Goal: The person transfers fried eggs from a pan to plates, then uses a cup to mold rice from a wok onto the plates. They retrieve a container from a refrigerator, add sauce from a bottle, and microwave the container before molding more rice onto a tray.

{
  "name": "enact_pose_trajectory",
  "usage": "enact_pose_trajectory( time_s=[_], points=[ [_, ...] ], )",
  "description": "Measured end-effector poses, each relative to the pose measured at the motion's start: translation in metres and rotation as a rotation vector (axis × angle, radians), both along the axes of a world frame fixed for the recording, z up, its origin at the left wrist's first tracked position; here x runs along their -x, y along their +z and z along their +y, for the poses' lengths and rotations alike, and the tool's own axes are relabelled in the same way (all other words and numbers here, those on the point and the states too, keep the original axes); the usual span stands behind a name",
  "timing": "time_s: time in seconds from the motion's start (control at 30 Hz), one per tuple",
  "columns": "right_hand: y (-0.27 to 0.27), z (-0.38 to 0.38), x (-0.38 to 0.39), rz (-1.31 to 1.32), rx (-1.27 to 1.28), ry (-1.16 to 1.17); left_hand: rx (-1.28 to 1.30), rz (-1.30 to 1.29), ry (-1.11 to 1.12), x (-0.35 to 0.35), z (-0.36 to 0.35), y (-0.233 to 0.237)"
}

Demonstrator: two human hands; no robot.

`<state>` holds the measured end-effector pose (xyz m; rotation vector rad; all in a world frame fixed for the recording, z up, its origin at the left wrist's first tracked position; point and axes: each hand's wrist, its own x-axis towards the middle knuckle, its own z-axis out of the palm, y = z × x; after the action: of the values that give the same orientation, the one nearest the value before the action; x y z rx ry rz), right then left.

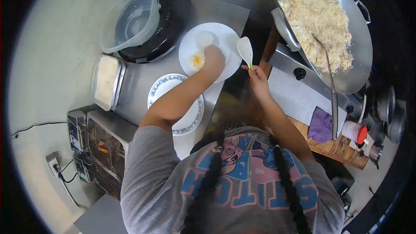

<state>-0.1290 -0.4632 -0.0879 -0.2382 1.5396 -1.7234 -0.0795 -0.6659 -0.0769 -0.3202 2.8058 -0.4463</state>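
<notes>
Head view, and you've got your left hand (215, 60) down over the white plate (187, 39), fingers bent inward and their tips hidden, so I can't tell whether they grip anything. Just left of that hand sits a pale piece with a yellow centre (197, 61), egg-like, on the plate; right beyond your fingers, a rounded white mound (207, 40). Over to your right hand (258, 78): it's closed around the green handle of a white paddle (245, 51), the broad head raised beyond your fingers beside the plate's right rim. Nearer you than the left hand, your forearm crosses above a patterned plate (190, 123). Left of that hand, a clear tub (134, 19) leans on a black round appliance (175, 37), with a rectangular container (106, 80) nearer you. Well off to the right of your right hand, beyond it, the big pan (359, 60) holds heaped rice (320, 17), a long-handled ladle (333, 104) dug in; a purple cloth (320, 123) lies nearer you.
</notes>
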Motion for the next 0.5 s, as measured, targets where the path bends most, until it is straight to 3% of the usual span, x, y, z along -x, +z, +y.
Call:
enact_pose_trajectory(
  time_s=[0.17, 0.23, 0.3, 0.4, 0.47, 0.5],
  points=[
    [-0.009, 0.026, -0.005, 0.085, 0.044, -0.078, 0.058, -0.047, 0.028, 0.005, 0.000, 0.000],
    [0.009, 0.045, -0.010, 0.093, 0.081, -0.100, -0.019, 0.081, 0.005, -0.003, -0.008, 0.011],
    [0.042, 0.068, -0.010, -0.058, -0.066, -0.063, -0.066, 0.157, 0.043, -0.005, -0.021, 0.024],
    [0.022, 0.105, -0.009, 0.063, 0.001, -0.105, -0.174, 0.336, 0.053, -0.014, -0.050, 0.054],
    [0.039, 0.135, -0.012, 0.005, -0.052, -0.100, -0.227, 0.421, 0.056, -0.027, -0.067, 0.068],
    [0.047, 0.153, -0.013, -0.046, -0.106, -0.098, -0.313, 0.498, 0.184, -0.032, -0.071, 0.078]
  ],
)
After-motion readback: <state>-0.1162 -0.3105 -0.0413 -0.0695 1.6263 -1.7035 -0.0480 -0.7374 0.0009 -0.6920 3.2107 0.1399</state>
